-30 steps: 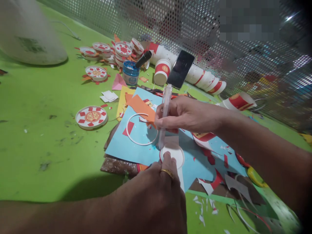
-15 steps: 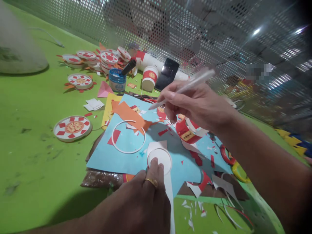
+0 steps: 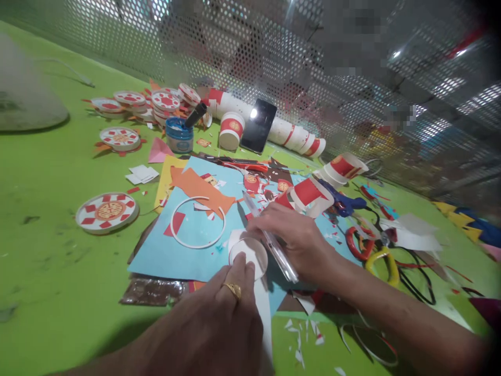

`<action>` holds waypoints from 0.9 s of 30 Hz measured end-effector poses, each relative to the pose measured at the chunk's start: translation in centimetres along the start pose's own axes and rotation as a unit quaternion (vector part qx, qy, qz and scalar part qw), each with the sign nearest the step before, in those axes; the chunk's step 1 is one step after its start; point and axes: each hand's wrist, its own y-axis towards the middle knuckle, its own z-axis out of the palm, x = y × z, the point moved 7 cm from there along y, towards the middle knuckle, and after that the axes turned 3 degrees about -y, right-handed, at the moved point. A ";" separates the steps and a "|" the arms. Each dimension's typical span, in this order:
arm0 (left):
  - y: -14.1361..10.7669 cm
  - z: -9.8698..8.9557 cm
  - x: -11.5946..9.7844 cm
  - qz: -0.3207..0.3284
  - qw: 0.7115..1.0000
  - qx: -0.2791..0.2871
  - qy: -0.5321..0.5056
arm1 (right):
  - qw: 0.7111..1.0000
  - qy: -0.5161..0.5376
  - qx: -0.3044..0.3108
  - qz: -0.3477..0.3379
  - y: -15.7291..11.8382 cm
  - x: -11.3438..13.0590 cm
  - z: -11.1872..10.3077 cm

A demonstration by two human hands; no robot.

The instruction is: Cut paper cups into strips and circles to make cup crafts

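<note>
My left hand point(image 3: 230, 313), with a gold ring on one finger, presses its fingertips on a round white disc point(image 3: 256, 257). The disc lies over a white paper strip point(image 3: 263, 303) on light blue paper point(image 3: 156, 256). Just right of the disc, my right hand point(image 3: 291, 235) is closed around a clear pen point(image 3: 276, 256), whose tapered end points up and to the left. A thin white ring point(image 3: 173, 228) and a piece of orange paper point(image 3: 203, 189) lie on the blue paper.
Decorated discs point(image 3: 107, 212), a blue-lidded jar point(image 3: 180, 137), a paper cup point(image 3: 231, 130) and a phone point(image 3: 258, 125) stand or lie behind and left. Scissors with red and yellow handles point(image 3: 382, 267) lie right. A mesh panel point(image 3: 274, 57) rises behind.
My right hand has come down and left toward the disc, and the pen has swung round, its other end now pointing down. My left hand still presses on the disc. The view has shifted slightly.
</note>
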 end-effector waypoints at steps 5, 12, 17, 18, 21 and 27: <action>0.0 -1.7 0.2 -0.010 0.996 -0.068 0.062 | 0.999 0.022 -0.037 0.022 -0.6 -0.6 0.1; 0.7 -1.4 0.3 0.003 0.996 -0.039 0.080 | 0.997 0.035 -0.054 0.039 -0.8 -1.2 0.3; 0.7 -1.5 0.0 0.066 0.991 -0.034 0.116 | 0.996 0.054 -0.061 0.045 -0.8 -1.4 0.3; 0.6 -1.4 0.1 0.064 0.990 -0.025 0.121 | 0.995 0.057 -0.061 0.047 -0.8 -1.5 0.4; 0.1 -0.7 0.5 0.059 0.991 0.019 0.116 | 0.995 0.055 -0.064 0.053 -0.8 -1.7 0.4; -0.1 -0.2 0.6 0.063 0.996 0.001 0.064 | 0.995 0.045 -0.074 0.051 -0.9 -2.0 0.1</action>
